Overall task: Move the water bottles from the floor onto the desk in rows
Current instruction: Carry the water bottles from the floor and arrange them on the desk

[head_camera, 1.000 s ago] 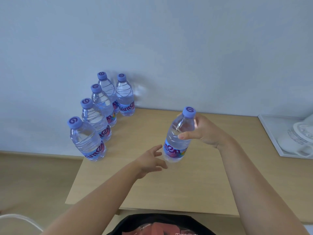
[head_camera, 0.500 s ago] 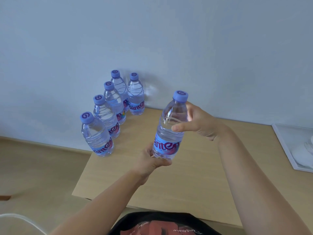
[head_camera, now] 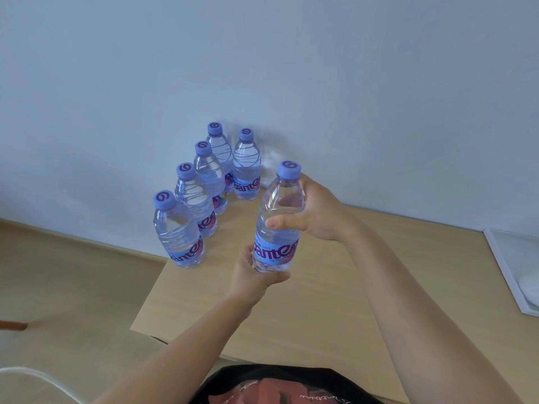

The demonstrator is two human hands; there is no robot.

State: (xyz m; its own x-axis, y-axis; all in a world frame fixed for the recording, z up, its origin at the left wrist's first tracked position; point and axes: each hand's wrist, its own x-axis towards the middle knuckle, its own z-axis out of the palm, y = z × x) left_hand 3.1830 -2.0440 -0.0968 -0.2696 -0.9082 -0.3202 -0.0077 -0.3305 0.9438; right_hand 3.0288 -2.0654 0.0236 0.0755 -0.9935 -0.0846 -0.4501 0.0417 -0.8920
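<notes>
A clear water bottle (head_camera: pixel 278 217) with a purple cap and a pink-and-blue label is held upright above the wooden desk (head_camera: pixel 320 301). My right hand (head_camera: pixel 313 212) grips its upper body from the right, thumb across the front. My left hand (head_camera: pixel 253 279) cups and grips its base from below. Several like bottles stand on the desk's far left corner by the wall: a row with its nearest bottle (head_camera: pixel 178 231) at the desk's left edge, and one bottle (head_camera: pixel 246 166) to the right of the row's far end.
A white tray (head_camera: pixel 507 275) lies on the desk at the right edge of view. The pale wall (head_camera: pixel 291 68) rises right behind the bottles. Wooden floor (head_camera: pixel 67 287) lies to the left, with a white cable (head_camera: pixel 40 377) at the lower left.
The held bottle has risen off the desk and shifted left toward the standing bottles. My left hand, empty a second ago, now grips its base. The view has swung to the left.
</notes>
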